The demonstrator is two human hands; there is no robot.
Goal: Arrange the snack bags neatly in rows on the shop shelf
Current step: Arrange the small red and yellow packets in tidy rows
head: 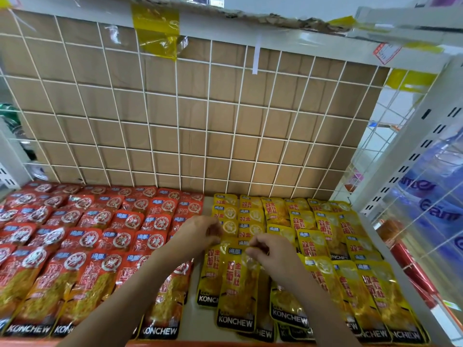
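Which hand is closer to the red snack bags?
Left. The left hand is at the edge of the red snack bags; the right hand is farther, over the yellow bags.

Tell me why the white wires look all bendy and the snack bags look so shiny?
In the head view the wide-angle lens bows the white wire grid and leans the shelf post near the edges; also in the head view, light throws white glare off the glossy red bags and yellow bags.
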